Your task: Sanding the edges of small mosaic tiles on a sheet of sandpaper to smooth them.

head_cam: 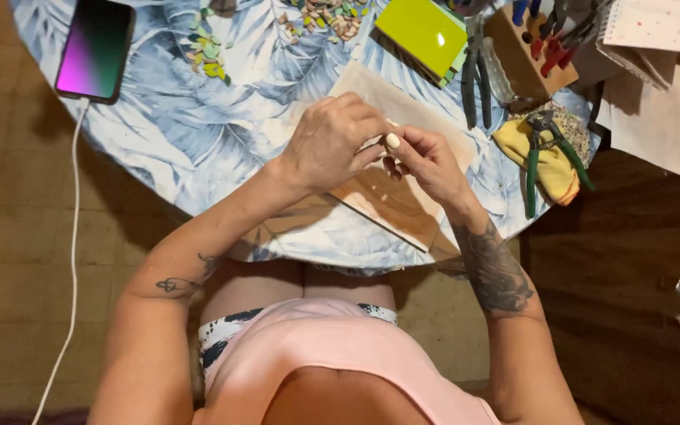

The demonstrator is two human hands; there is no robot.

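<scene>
My left hand (332, 142) and my right hand (426, 161) meet above a flat wooden board (391, 205) that lies on the round table. The fingertips of both hands pinch together around something very small; I cannot make out what it is. The board is pale at its far end and brown near me. Both forearms reach in from below, and each carries a tattoo.
The table wears a blue leaf-print cloth (190, 134). A phone (94, 49) on a white cable lies at far left. Small mosaic pieces (208, 51) are scattered at the back. A lime green box (423, 31), green-handled pliers (548, 153) on a yellow cloth, and a wooden tool holder (529, 55) sit at right.
</scene>
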